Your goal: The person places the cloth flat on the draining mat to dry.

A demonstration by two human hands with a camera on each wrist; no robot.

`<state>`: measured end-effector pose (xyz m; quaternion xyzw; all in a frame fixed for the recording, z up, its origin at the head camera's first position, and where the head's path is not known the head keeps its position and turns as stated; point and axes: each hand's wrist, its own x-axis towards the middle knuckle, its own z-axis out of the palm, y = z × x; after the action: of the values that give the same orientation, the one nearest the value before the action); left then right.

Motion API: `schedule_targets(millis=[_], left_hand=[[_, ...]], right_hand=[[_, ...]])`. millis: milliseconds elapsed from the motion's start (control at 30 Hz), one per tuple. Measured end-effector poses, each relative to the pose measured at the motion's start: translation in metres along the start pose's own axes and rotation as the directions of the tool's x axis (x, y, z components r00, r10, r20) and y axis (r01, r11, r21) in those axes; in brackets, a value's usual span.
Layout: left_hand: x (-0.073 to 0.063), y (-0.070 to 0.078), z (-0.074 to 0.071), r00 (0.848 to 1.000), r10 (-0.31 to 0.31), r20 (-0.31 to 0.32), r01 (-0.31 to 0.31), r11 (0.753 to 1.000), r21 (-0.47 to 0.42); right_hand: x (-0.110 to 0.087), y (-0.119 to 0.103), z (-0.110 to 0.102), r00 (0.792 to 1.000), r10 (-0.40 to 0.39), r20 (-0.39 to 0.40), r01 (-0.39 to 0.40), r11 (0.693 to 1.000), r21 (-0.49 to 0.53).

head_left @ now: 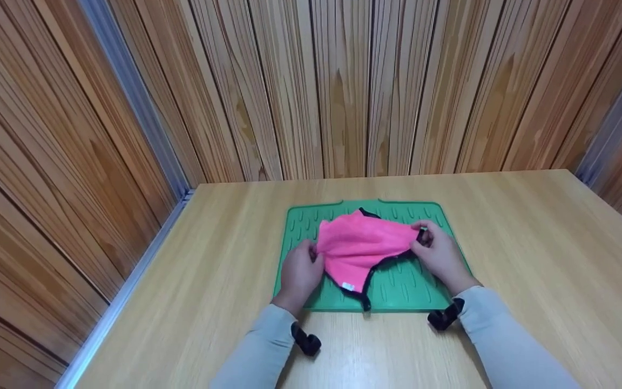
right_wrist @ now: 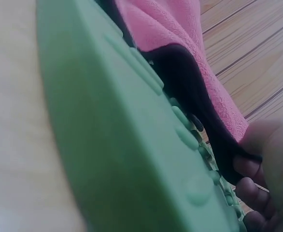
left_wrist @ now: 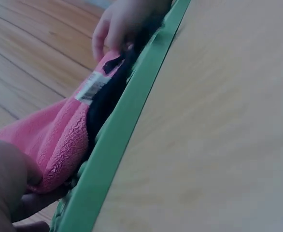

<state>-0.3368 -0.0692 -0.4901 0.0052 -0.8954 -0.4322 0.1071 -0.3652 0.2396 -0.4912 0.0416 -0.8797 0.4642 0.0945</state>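
A pink fleecy cloth (head_left: 365, 237) with black edging, a black underside and a small white label (head_left: 348, 287) is spread between both hands over a green ridged mat (head_left: 408, 286). At the cloth's left edge, my left hand (head_left: 298, 270) pinches the fabric between thumb and fingers. My right hand (head_left: 440, 254) pinches the narrow right end, where black trim shows by the fingertips. One black-edged corner hangs toward me at the mat's front edge. In the right wrist view the cloth's black underside (right_wrist: 180, 72) slopes up from the mat to the right fingers.
The mat lies on a light wood table (head_left: 224, 259). Wood-plank walls (head_left: 343, 92) stand behind and to the left, with a metal strip (head_left: 133, 292) along the table's left side. Black straps (head_left: 306, 340) stick out from both wrists.
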Motion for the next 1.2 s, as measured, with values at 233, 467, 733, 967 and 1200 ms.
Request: schedule_targets(millis=[233,467,733,967,1200], left_hand=[[0.005,-0.008,-0.007,1.000,0.013,-0.011,-0.013,1.000,-0.018],[-0.007,-0.004,-0.007,0.996,-0.002,0.084,-0.008,0.992,0.123],[-0.023,-0.001,-0.009,0.990,0.005,0.141,-0.038,0.972,0.233],[-0.026,0.002,-0.010,0.986,0.057,0.155,-0.087,0.977,0.193],[-0.023,0.003,-0.012,0.984,0.096,0.151,-0.118,0.983,0.144]], right_hand=[[0.001,0.002,0.001,0.999,0.001,0.041,0.000,1.000,-0.014],[0.001,0.003,0.000,0.998,0.015,0.060,-0.013,1.000,-0.029],[-0.003,0.002,0.000,0.999,0.034,0.027,-0.033,0.999,-0.020],[-0.003,0.002,-0.003,0.997,0.076,-0.017,-0.076,0.996,0.043],[0.001,0.004,-0.008,0.985,0.164,-0.050,-0.152,0.969,0.196]])
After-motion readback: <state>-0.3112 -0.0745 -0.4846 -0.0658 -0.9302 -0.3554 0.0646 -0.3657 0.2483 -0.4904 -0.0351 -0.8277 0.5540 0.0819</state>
